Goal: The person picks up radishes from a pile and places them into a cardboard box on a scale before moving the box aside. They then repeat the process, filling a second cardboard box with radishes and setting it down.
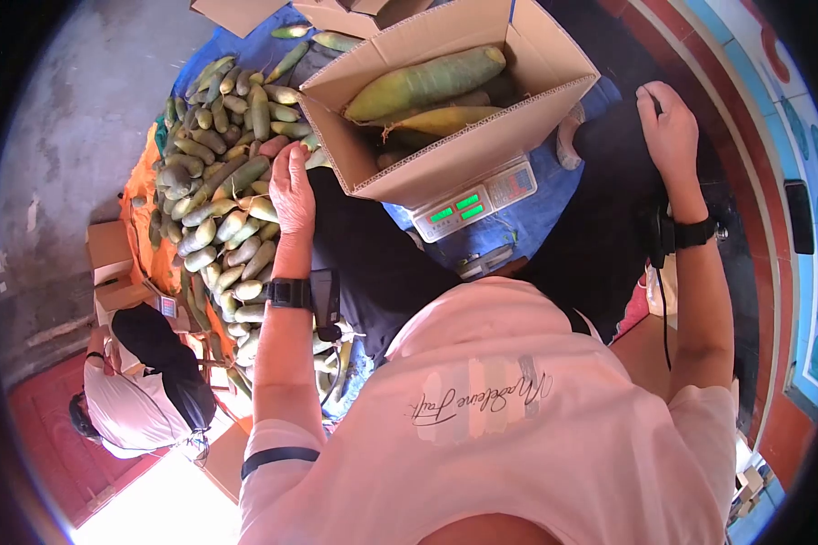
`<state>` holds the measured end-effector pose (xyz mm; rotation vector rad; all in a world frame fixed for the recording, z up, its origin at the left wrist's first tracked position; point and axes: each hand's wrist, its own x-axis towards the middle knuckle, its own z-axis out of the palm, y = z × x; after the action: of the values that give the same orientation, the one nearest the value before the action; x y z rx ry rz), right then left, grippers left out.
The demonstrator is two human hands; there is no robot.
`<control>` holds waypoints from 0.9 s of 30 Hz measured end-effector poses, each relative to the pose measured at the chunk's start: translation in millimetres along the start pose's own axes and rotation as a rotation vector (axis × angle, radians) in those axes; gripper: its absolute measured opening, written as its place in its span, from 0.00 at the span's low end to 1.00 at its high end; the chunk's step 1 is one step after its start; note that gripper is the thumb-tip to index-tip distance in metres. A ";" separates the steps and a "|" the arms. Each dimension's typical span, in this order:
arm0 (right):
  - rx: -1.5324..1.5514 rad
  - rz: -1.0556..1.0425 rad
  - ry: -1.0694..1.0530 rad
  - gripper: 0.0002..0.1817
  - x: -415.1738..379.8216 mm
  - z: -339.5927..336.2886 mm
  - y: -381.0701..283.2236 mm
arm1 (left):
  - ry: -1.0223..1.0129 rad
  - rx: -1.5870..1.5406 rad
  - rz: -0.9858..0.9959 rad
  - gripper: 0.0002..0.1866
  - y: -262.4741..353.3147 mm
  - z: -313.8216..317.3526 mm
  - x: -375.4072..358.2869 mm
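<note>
Brown corrugated cardboard box [482, 150] sits on a grey digital scale with a green lit display [473, 207], flaps open, holding several large green-yellow gourds [427, 84]. Head view only.

Left hand [292, 189] lies palm down on the heap of small green cucumbers [223, 191], just beside the box's near-left corner; fingers point into the heap, tips buried among the cucumbers, so I cannot tell if they grip one. Black wrist strap on that arm, a small black device hanging beside it.

Right hand [669, 130] is well apart, to the right of the box, fingers curled loosely over a dark surface, holding nothing visible. Black strap and cable on that wrist.

Around: the heap rests on blue and orange sheeting [145, 236] on the grey concrete floor [73, 118]. More cardboard boxes [109, 263] left of the heap. Another person in a white shirt [127, 400] crouches lower left.

Hidden: the scale's base is covered by the box; the wearer's pink shirt [518, 418] blocks the foreground; frame corners are black.
</note>
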<state>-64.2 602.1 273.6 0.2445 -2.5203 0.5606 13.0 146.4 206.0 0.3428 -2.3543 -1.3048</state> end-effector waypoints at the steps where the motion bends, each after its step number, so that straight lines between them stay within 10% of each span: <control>1: -0.006 0.005 -0.005 0.07 -0.2 -0.5 -0.9 | -0.006 -0.024 -0.027 0.20 -0.9 -0.5 -0.2; 14: 0.009 0.002 -0.032 0.06 1.2 -4.5 -1.7 | -0.265 0.194 0.148 0.09 108.7 9.6 29.7; 22: 0.080 -0.006 -0.021 0.05 2.2 -5.7 -1.5 | -1.212 1.073 0.215 0.19 77.0 83.3 80.6; 27: 0.126 0.053 -0.041 0.05 2.3 -9.2 1.6 | -1.347 1.225 0.052 0.20 58.5 108.8 81.7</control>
<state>-62.3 607.5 281.4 0.2379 -2.5408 0.7440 -111.1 224.9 224.8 -0.4645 -3.9597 0.4197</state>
